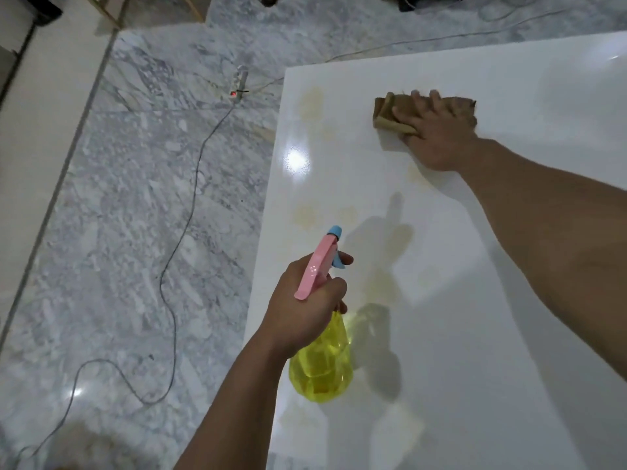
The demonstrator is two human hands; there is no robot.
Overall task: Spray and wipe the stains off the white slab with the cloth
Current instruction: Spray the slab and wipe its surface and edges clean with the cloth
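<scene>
The slab (pixel 475 300) lies on the floor (pixel 135 198) and fills the right of the view, with stains (pixel 310 103) scattered along its left part. On its far part the right hand (pixel 437 130) rests flat on the cloth (pixel 386 113), which lies on the slab; nearer, over the slab's left edge, the left hand (pixel 305 300) holds the spray bottle (pixel 322 364). To the left of the slab a cable (pixel 176 252) runs across the floor to a power strip (pixel 239 84) farther back.

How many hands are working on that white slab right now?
2. The left hand holds the spray bottle over the slab's near left edge; the right hand presses the cloth farther along the white slab.
</scene>
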